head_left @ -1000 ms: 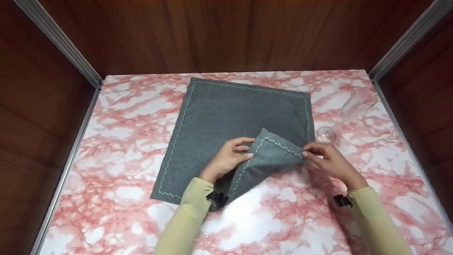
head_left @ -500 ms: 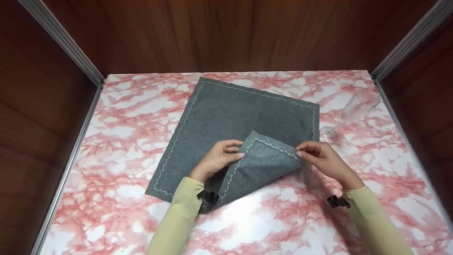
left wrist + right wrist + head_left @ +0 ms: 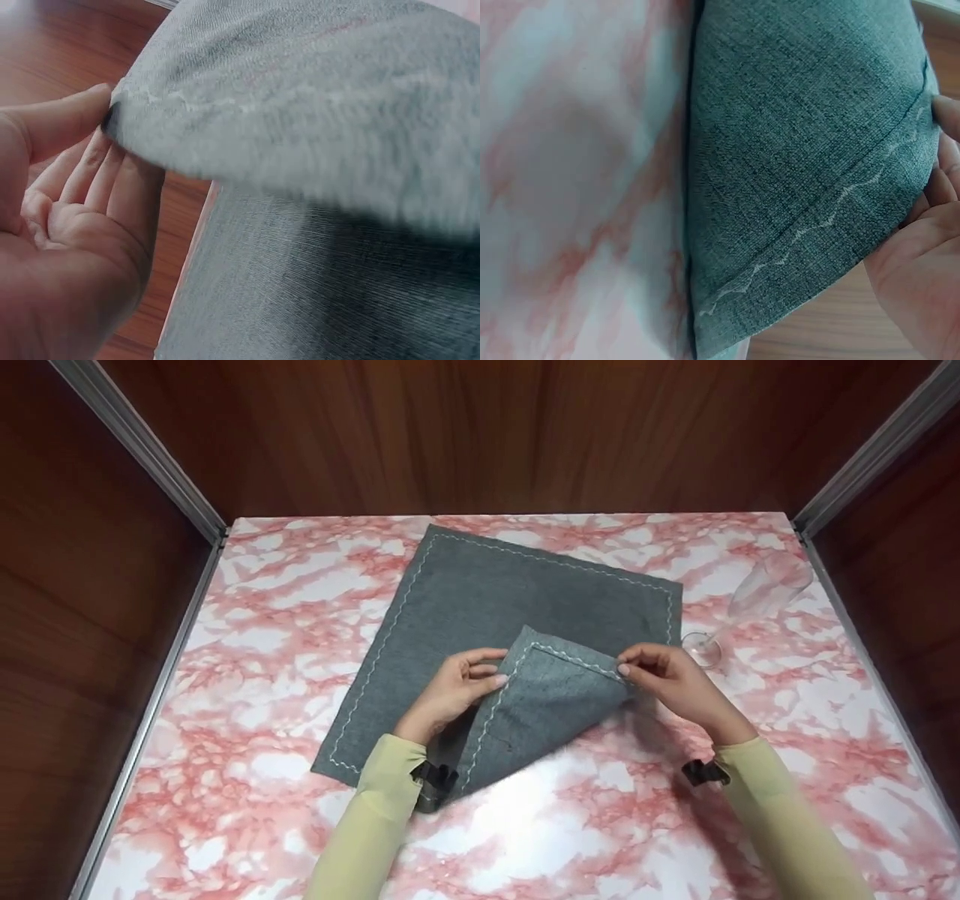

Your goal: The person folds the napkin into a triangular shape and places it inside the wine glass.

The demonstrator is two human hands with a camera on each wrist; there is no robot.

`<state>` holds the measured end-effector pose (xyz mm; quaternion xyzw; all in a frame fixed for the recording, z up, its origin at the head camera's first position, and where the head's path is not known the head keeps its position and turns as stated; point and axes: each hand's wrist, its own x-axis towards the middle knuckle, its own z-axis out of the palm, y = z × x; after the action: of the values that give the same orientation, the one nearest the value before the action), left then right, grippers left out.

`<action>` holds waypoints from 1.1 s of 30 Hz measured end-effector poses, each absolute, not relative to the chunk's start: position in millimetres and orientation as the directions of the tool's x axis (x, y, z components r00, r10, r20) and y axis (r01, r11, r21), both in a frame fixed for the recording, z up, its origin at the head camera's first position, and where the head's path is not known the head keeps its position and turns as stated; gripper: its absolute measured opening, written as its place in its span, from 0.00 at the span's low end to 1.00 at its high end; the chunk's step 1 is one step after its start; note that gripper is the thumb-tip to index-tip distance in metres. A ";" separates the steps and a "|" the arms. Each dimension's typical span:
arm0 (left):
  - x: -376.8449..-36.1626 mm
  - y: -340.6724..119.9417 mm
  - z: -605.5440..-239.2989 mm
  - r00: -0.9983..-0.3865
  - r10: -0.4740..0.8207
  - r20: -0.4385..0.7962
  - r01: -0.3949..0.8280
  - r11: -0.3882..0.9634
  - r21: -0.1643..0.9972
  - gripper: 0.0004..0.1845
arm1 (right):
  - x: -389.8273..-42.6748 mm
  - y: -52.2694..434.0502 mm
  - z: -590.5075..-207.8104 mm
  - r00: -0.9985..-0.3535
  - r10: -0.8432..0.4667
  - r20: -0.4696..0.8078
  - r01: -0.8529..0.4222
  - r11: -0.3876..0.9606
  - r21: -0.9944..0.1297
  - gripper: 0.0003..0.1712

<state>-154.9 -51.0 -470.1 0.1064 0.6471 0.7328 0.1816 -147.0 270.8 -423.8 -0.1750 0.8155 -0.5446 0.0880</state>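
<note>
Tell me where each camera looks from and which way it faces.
Head: on the head, facing forward and down at the cloth, table and glass; left hand, right hand and sleeves show.
Left wrist: on that wrist, facing the raised cloth; that hand partly shows.
Right wrist: on that wrist, facing cloth and table; that hand partly shows.
Both wrist views share the cloth's pale stitching.

A clear glass [image 3: 766, 586] stands toward the right of the red-and-white marbled counter [image 3: 247, 660], which catches a bright glare [image 3: 517, 817] near its front, while dark brown wooden panels [image 3: 495, 442] rise behind and on both sides, with grey metal strips [image 3: 142, 446] along the back corners.
</note>
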 end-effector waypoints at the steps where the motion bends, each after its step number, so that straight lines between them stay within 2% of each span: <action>1: -156.8 -50.3 -469.1 -0.918 0.389 -0.076 -0.123 -0.097 0.988 0.22 | -148.8 269.8 -422.8 -0.923 -0.382 0.052 -0.196 0.348 -0.917 0.07; 13: -185.2 -48.6 -457.8 -0.964 0.257 -0.063 -0.107 -0.160 0.981 0.20 | -174.1 258.8 -415.1 -0.919 -0.393 0.025 -0.183 0.371 -0.911 0.09; 23: -197.6 -59.8 -454.1 -0.973 0.224 -0.050 -0.077 -0.113 0.991 0.19 | -190.9 260.9 -422.5 -0.870 -0.489 -0.063 -0.149 0.381 -0.913 0.12; 33: -212.9 -76.0 -451.9 -0.978 0.204 -0.034 -0.062 -0.130 0.990 0.19 | -210.0 276.5 -442.1 -0.825 -0.552 -0.122 -0.178 0.458 -0.871 0.07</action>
<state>-212.9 -76.0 -451.9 0.0545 0.6535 0.7498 0.0887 -210.0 276.5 -442.1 -0.2196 0.8304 -0.4721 0.1982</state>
